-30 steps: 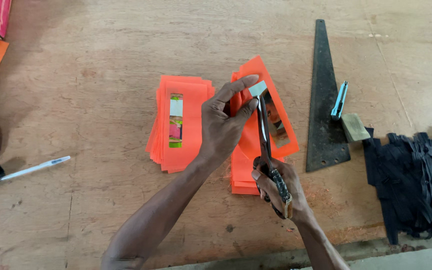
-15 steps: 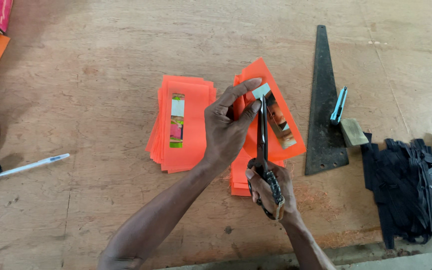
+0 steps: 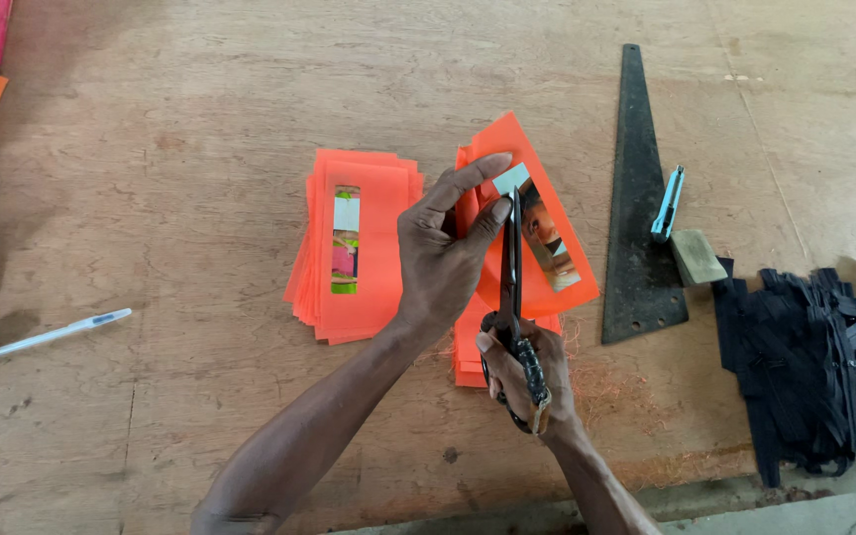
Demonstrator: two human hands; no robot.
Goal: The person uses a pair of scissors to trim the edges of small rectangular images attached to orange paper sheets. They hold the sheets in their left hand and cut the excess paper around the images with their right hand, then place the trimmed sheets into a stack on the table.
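I am trimming the orange fabric panel with a rectangular window point(image 3: 537, 213), my left hand point(image 3: 445, 260) pinching it above the orange stack point(image 3: 473, 352), my right hand point(image 3: 527, 381) gripping the long black scissors point(image 3: 512, 267); next cut needs steady alignment.

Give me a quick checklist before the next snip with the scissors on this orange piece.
1. Left hand gripping orange piece: ok.
2. Right hand in scissors handles: ok.
3. Left fingertips clear of the blades: not ok, the thumb lies right beside them.
4. Blades on the window edge: cannot tell.
5. Stack out of the cutting path: ok.
6. Ruler and blue knife clear of hands: ok.
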